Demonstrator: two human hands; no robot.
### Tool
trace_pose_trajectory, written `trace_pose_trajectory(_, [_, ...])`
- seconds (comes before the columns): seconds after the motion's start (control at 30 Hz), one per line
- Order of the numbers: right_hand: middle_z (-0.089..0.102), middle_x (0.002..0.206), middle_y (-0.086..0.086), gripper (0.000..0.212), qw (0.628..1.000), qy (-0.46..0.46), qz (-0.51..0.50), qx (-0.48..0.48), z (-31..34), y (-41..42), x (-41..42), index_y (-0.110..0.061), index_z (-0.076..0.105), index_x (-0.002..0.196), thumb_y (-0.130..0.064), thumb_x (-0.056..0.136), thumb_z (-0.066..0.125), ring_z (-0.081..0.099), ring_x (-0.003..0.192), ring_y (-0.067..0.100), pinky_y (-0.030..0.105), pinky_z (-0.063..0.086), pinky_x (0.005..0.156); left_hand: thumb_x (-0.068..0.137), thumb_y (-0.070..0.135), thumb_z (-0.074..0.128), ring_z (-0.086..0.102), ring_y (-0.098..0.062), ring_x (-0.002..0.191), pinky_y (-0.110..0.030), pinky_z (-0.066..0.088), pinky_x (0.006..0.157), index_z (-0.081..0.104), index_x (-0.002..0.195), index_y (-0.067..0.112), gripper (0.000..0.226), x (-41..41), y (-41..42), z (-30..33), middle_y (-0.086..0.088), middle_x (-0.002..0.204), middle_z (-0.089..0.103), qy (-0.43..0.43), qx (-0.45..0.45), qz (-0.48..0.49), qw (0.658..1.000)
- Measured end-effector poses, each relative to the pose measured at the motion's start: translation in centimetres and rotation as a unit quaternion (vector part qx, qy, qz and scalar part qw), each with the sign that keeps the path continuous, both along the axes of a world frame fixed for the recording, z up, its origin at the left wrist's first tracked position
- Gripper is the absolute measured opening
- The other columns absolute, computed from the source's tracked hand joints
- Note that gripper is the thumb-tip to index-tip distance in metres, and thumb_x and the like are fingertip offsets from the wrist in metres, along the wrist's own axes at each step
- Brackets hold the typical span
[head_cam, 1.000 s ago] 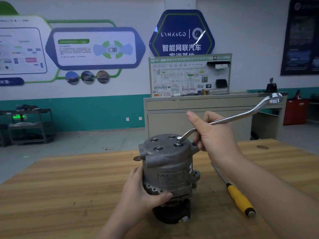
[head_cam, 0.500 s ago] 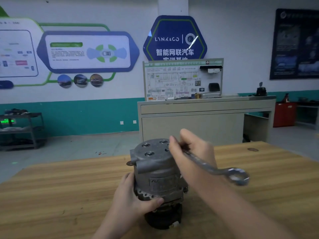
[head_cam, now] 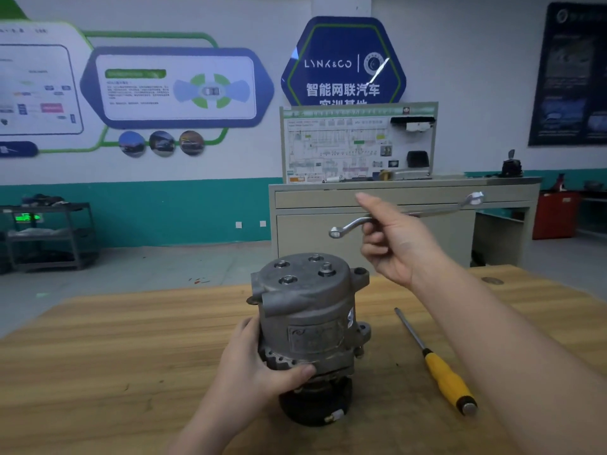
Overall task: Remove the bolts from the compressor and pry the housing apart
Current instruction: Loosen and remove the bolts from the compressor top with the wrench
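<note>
compressor (head_cam: 308, 326) stands upright on the wooden bench (head_cam: 98, 356), left hand (head_cam: 259, 366) wrapped round its lower body to steady it. right hand (head_cam: 394, 241) pinches a ring spanner (head_cam: 348, 224) by the shank, held in the air above and clear of the top cover. one bolt (head_cam: 326, 268) stands proud. judgement: seat the ring fully over that head before turning, keep the brace firm. yellow-handled screwdriver (head_cam: 440, 369) lies just right. no containers in view.

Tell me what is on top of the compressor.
Four bolts sit on the compressor's top face; one bolt stands raised. The wrench in the right hand hangs above, apart. How deep the bolts reach inside is hidden.
</note>
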State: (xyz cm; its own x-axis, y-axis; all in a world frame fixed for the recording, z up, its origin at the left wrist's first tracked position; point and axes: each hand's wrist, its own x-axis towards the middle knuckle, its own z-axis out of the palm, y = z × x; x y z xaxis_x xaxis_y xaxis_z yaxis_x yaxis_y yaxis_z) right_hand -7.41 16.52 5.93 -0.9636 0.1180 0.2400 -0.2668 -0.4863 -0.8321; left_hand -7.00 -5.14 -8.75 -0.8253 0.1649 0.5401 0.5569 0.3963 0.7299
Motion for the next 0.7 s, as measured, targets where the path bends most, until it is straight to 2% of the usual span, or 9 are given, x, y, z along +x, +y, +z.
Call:
trace_pose_trajectory(0.13, [0.05, 0.04, 0.002, 0.051, 0.988, 0.065, -0.117, 0.076, -1.7, -0.5, 0.8, -0.022, 0.041, 0.043, -0.017, 0.085, 0.071, 0.037, 0.029, 0.008, 0.013, 0.024, 0.032, 0.034, 0.089, 0.069, 0.051, 0.011, 0.104, -0.004, 0.04, 0.078, 0.056, 0.106, 0.045, 0.085, 0.1, 0.1, -0.1, 0.034, 0.108, 0.049, 0.012, -0.004, 0.004, 1.0])
trace_pose_trajectory(0.33, [0.054, 0.043, 0.002, 0.05, 0.957, 0.13, -0.181, 0.185, -2.3, -1.5, 3.2, -0.022, 0.041, 0.044, -0.014, 0.087, 0.066, 0.042, 0.033, 0.01, 0.017, 0.032, 0.035, 0.035, 0.089, 0.069, 0.051, 0.009, 0.105, -0.011, 0.04, 0.081, 0.055, 0.108, 0.046, 0.086, 0.0, 0.1, -0.1, 0.035, 0.107, 0.049, 0.009, -0.002, -0.001, 1.0])
trace_pose_trajectory(0.43, [0.053, 0.042, 0.004, 0.047, 0.91, 0.202, -0.235, 0.275, -2.1, -2.8, 4.1, -0.018, 0.039, 0.049, -0.011, 0.087, 0.065, 0.043, 0.034, 0.008, 0.017, 0.035, 0.038, 0.036, 0.088, 0.07, 0.051, 0.009, 0.106, -0.01, 0.04, 0.082, 0.055, 0.109, 0.045, 0.087, 0.0, 0.0, -0.1, 0.034, 0.106, 0.05, 0.012, 0.0, -0.004, 1.0])
trace_pose_trajectory(0.5, [0.047, 0.045, 0.009, 0.044, 0.867, 0.253, -0.263, 0.339, -2.1, -3.8, 4.8, -0.014, 0.036, 0.052, -0.009, 0.086, 0.064, 0.037, 0.037, 0.006, 0.018, 0.03, 0.04, 0.036, 0.088, 0.07, 0.05, 0.009, 0.106, -0.006, 0.039, 0.082, 0.055, 0.109, 0.045, 0.086, 0.1, 0.0, 0.0, 0.032, 0.107, 0.05, 0.014, 0.002, -0.006, 1.0])
trace_pose_trajectory(0.53, [0.043, 0.047, 0.007, 0.044, 0.831, 0.284, -0.278, 0.39, -2.2, -4.3, 5.1, -0.015, 0.034, 0.053, -0.007, 0.085, 0.063, 0.033, 0.04, 0.005, 0.017, 0.026, 0.041, 0.036, 0.087, 0.07, 0.05, 0.009, 0.106, -0.006, 0.039, 0.082, 0.056, 0.108, 0.044, 0.085, 0.2, 0.1, 0.0, 0.028, 0.107, 0.052, 0.015, 0.0, -0.007, 1.0])
trace_pose_trajectory(0.6, [0.035, 0.045, -0.005, 0.048, 0.731, 0.346, -0.309, 0.501, -2.8, -4.8, 5.8, -0.026, 0.03, 0.056, -0.001, 0.083, 0.061, 0.035, 0.042, 0.007, 0.013, 0.024, 0.041, 0.037, 0.087, 0.07, 0.05, 0.008, 0.106, -0.008, 0.039, 0.083, 0.056, 0.108, 0.044, 0.084, 0.2, 0.2, 0.0, 0.02, 0.109, 0.054, 0.016, -0.007, -0.009, 1.0])
trace_pose_trajectory(0.63, [0.031, 0.044, -0.009, 0.05, 0.7, 0.366, -0.32, 0.524, -3.3, -4.8, 6.0, -0.029, 0.028, 0.059, 0.0, 0.083, 0.061, 0.036, 0.042, 0.006, 0.011, 0.025, 0.041, 0.038, 0.086, 0.07, 0.049, 0.008, 0.106, -0.008, 0.038, 0.083, 0.056, 0.109, 0.044, 0.085, 0.3, 0.2, 0.1, 0.018, 0.109, 0.054, 0.016, -0.01, -0.011, 1.0])
trace_pose_trajectory(0.67, [0.028, 0.045, -0.01, 0.049, 0.698, 0.374, -0.327, 0.515, -3.8, -4.7, 6.2, -0.028, 0.027, 0.06, -0.001, 0.084, 0.061, 0.035, 0.042, 0.004, 0.01, 0.025, 0.043, 0.038, 0.086, 0.07, 0.049, 0.009, 0.106, -0.006, 0.038, 0.083, 0.056, 0.11, 0.044, 0.085, 0.4, 0.3, 0.1, 0.018, 0.109, 0.053, 0.017, -0.011, -0.014, 1.0])
trace_pose_trajectory(0.7, [0.028, 0.046, -0.007, 0.046, 0.719, 0.37, -0.338, 0.482, -4.4, -4.5, 6.2, -0.025, 0.028, 0.059, -0.005, 0.085, 0.06, 0.033, 0.042, 0.003, 0.01, 0.024, 0.044, 0.038, 0.086, 0.07, 0.048, 0.01, 0.106, -0.004, 0.037, 0.082, 0.055, 0.111, 0.044, 0.086, 0.4, 0.3, 0.1, 0.02, 0.109, 0.052, 0.017, -0.011, -0.015, 1.0])
